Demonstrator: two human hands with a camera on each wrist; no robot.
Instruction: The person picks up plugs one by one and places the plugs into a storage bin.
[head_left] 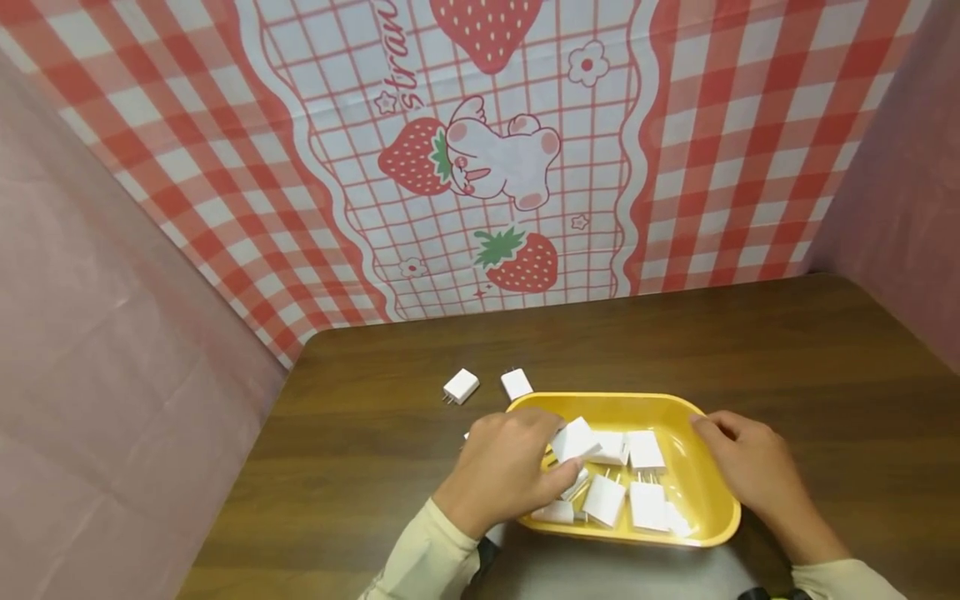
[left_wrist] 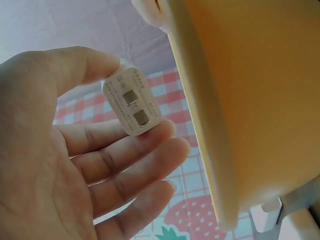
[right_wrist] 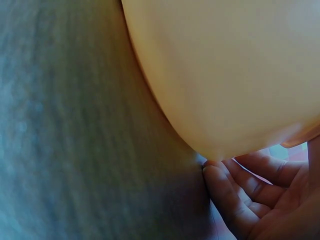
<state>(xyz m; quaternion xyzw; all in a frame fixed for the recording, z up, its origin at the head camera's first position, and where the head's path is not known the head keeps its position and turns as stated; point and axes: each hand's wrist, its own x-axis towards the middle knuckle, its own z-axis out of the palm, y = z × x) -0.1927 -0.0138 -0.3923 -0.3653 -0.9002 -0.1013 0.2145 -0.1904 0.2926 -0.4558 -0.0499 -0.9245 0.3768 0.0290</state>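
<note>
My left hand (head_left: 506,467) pinches a white charger plug (head_left: 576,440) between thumb and fingers, over the left part of a yellow plastic tray (head_left: 693,467). The left wrist view shows the plug's printed end (left_wrist: 131,102) with two metal prongs seen end-on, close beside the tray's wall (left_wrist: 250,100). Several more white plugs (head_left: 603,500) lie in the tray, their prongs pointing different ways. At the tray's right side, my right hand (head_left: 750,462) grips the rim. Its fingertips (right_wrist: 215,175) are at the tray's edge in the right wrist view.
Behind the tray on the brown wooden table (head_left: 360,467) lie two white plugs, one (head_left: 461,386) farther left and one (head_left: 517,384) near the rim. A strawberry-print checked cloth (head_left: 465,167) hangs at the table's back edge. Pale pink sheeting (head_left: 120,350) hangs at the left.
</note>
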